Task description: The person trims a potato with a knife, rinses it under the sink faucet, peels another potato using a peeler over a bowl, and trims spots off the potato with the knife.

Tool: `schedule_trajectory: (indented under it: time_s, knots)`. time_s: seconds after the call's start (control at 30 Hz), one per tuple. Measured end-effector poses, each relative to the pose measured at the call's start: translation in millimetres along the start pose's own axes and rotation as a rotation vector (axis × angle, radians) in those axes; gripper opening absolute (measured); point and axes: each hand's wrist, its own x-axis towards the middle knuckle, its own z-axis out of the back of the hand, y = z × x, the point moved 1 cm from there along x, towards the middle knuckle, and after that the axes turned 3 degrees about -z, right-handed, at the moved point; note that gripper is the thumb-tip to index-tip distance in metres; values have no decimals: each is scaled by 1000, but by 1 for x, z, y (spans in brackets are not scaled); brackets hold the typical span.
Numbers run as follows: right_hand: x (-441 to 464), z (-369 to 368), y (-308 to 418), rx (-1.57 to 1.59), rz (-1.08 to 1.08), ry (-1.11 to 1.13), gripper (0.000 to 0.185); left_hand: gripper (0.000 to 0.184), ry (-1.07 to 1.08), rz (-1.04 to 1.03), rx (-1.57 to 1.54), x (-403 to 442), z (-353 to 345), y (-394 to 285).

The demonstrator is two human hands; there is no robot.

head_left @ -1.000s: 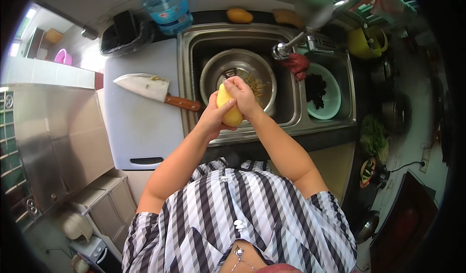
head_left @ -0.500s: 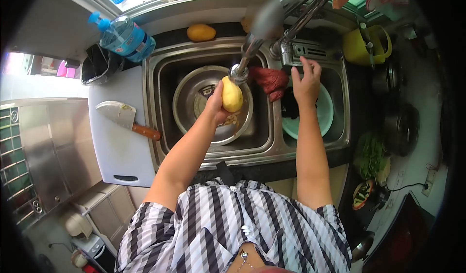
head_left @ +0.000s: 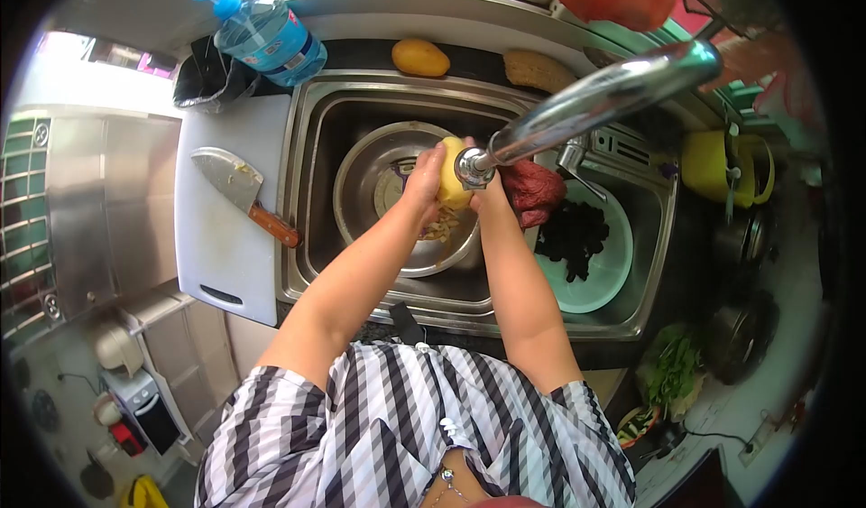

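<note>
Closest in is the striped shirt point(head_left: 415, 436), short sleeves, with both bare arms stretched forward over the sink. Elbows are a bit bent and set wide, and the forearms angle inward so the hands meet under the faucet.

Left hand point(head_left: 422, 181) has its fingers wrapped around the side of a pale yellow potato point(head_left: 448, 176), so that's a proper hold, wrist pretty much in line with the forearm. Right hand point(head_left: 489, 196) comes up on the other side of the potato, but the faucet head point(head_left: 474, 167) blocks most of it, so honestly I can't tell how its fingers are gripping.

The potato is up above the metal bowl point(head_left: 342, 192), which sits in the larger basin with a bunch of peelings point(head_left: 440, 230) in the bottom. Over on the left, a knife point(head_left: 227, 177) with a wooden handle lies on the white cutting board point(head_left: 230, 269), handle end pointing at the sink. On the right there's a dark red bundle point(head_left: 536, 192) at the divider, then a mint-green bowl point(head_left: 595, 297) holding a dark clump point(head_left: 575, 235).

Farthest back, on the ledge behind the sink: a blue-topped bottle point(head_left: 273, 43), a yellow-orange oval thing point(head_left: 420, 58) and a rough brown piece point(head_left: 537, 71).
</note>
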Motion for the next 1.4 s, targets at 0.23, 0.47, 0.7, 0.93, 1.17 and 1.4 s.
schedule_trajectory:
  time_s: [0.23, 0.47, 0.7, 0.93, 1.17, 1.4]
  knots:
    - [-16, -7, -32, -680, 551, -83, 33, 35, 177, 134, -314, 6, 15, -4]
    - [-22, 0, -12, 80, -10, -69, 17, 43, 236, 221, -329, -11, 12, 23]
    - [-20, 33, -8, -711, 382, -56, 22, 50, 291, 459, -279, -23, 21, 35]
    - [-58, 28, -7, -750, 542, -188, 39, 33, 243, 406, -278, -2, 6, 47]
    - [-38, 45, 28, -297, 128, -123, 15, 37, 211, 394, -478, -3, 1, 35]
    - [-113, 113, 128, -1411, 522, -476, 22, 46, 193, 464, -490, -24, 39, 25]
